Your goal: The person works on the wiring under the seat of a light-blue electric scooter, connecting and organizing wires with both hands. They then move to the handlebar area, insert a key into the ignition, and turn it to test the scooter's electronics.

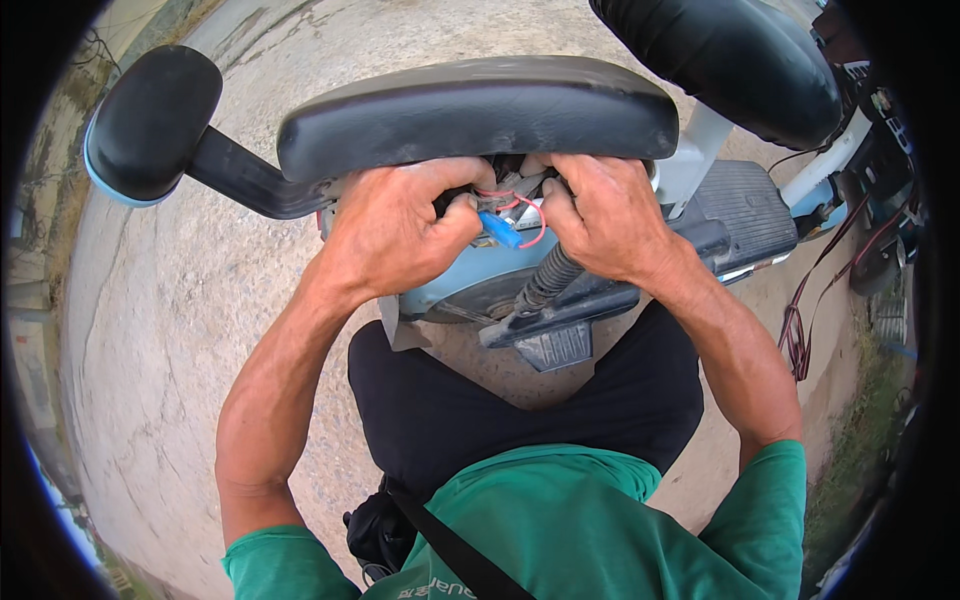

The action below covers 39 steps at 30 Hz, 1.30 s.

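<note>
Both of my hands reach in beneath the black padded seat (pixel 480 115) of a light blue electric scooter (pixel 445 285). My left hand (pixel 390 235) is closed, its fingertips tucked under the seat edge beside a thin red wire (pixel 541 222). The wire loops down to a blue wire connector (pixel 500 230), which hangs between the hands, close to the left thumb. On the other side, my right hand (pixel 615 215) is also closed, with curled fingers and the thumb near the wire loop. What either hand grips is hidden by the fingers and the seat.
A black backrest pad (pixel 160 115) juts out at left on its bracket. The front seat (pixel 740 65) is at upper right, above a ribbed footboard (pixel 740 205). Below my right hand are a corrugated black tube (pixel 550 280) and a pedal (pixel 557 347). Cords (pixel 800 330) hang at right.
</note>
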Available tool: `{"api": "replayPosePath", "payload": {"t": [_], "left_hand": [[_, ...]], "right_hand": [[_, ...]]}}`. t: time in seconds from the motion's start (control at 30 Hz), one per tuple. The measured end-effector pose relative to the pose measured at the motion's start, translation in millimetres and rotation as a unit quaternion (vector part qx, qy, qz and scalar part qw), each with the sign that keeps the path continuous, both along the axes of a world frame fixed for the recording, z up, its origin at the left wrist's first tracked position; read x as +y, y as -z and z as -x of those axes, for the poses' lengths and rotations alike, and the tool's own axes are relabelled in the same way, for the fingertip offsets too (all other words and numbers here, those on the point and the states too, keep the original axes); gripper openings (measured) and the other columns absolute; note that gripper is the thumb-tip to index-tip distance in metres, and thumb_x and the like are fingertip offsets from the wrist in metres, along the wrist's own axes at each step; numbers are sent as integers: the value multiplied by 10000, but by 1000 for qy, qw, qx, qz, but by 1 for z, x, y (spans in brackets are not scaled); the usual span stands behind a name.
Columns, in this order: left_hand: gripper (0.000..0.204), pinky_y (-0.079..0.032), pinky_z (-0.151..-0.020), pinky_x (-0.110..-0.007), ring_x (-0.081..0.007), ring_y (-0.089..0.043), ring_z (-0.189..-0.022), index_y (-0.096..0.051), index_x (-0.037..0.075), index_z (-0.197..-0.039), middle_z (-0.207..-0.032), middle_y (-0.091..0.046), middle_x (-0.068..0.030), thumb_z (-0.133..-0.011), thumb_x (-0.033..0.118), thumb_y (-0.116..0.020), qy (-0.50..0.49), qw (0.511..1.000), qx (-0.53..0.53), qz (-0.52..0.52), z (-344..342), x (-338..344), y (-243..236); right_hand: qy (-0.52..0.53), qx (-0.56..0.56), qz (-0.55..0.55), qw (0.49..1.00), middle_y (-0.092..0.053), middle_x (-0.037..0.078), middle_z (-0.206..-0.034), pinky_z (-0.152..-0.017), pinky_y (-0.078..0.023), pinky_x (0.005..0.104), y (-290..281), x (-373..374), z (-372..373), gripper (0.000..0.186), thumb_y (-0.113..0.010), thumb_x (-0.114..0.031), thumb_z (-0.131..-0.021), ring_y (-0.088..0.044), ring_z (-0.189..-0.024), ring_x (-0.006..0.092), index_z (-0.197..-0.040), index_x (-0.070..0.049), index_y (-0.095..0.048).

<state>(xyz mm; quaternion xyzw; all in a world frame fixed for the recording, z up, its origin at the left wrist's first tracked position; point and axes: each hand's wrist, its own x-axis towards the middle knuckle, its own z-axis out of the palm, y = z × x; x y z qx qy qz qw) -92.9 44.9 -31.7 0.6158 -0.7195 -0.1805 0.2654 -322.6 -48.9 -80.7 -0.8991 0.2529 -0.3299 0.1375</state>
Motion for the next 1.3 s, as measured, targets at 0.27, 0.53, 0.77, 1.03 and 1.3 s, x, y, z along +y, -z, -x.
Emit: {"api": "replayPosePath", "payload": {"t": [0.27, 0.53, 0.77, 1.03, 1.3], "left_hand": [[269, -572, -719, -366, -230, -707, -730, -782, 12, -1075, -878, -756, -164, -886, 123, -627, 32, 999, 8, 30, -1, 0, 0], [252, -586, -765, -383, -267, -743, -796, -767, 0, -1056, -894, -751, -171, -892, 110, -611, 55, 997, 36, 32, -6, 1, 2], [269, -601, -806, -374, -248, -772, -872, -770, 10, -1110, -957, -787, -157, -888, 46, -621, 38, 998, 44, 16, -4, 5, 1], [419, -596, -1017, -382, -272, -787, -1142, -774, 26, -1290, -1219, -809, -177, -899, -5, -625, 63, 997, 38, 23, -6, 2, 4], [362, -604, -986, -374, -269, -798, -1104, -776, 14, -1290, -1198, -819, -168, -945, 7, -667, 35, 998, 34, 49, -2, 1, 9]], "right_hand": [[-13, -18, -3, 1000, -712, 208, -851, -751, -534, 495, 1, -2, 0, 252, -630, -102, -850, -690, -762, 401, -1053, 22, -715], [-20, 43, -31, 998, -664, 170, -915, -851, -449, 496, -3, -1, 9, 422, -638, -299, -870, -633, -873, 358, -1167, -6, -700], [-53, 28, -119, 991, -746, 230, -1035, -893, -524, 501, -11, 0, 8, 417, -622, -314, -1003, -714, -949, 396, -1234, 24, -699], [-82, 2, -87, 993, -776, 260, -1107, -917, -569, 489, -4, -2, 12, 474, -661, -344, -1042, -753, -1004, 424, -1307, 45, -710], [-3, 11, -135, 991, -790, 226, -1060, -880, -580, 484, -15, 11, -5, 445, -753, -349, -963, -752, -953, 421, -1233, 5, -757]]}}
